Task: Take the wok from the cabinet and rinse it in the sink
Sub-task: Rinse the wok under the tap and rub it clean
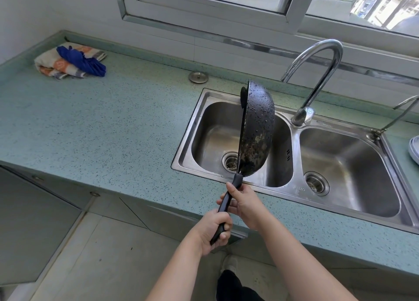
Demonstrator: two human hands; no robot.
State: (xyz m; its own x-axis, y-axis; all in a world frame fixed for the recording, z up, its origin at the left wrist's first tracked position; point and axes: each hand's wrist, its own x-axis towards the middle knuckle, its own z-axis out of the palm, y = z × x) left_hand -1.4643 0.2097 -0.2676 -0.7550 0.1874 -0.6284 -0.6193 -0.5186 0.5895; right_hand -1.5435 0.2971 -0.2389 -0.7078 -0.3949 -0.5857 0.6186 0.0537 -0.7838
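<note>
Over the sink (pixel 184 151), your wok (pixel 258 128) stands edge-up ahead, left hand (pixel 212 229) and nearer right hand (pixel 243 204) gripping its handle (pixel 225 202).

Teal speckled countertop (pixel 118 123), raised lip along back wall. Folded patterned towel (pixel 53 68) in back left corner, blue glove-like item (pixel 84 62) lying on top. Round metal sink plug (pixel 198 77) flat on counter, just behind left rear corner of double-bowl steel sink (pixel 294 190) set into top. Gooseneck faucet (pixel 302 116) on sink's rear rim between bowls; slimmer tap (pixel 375 133) at right rear corner. White plates (pixel 413 151) at far right edge.
</note>
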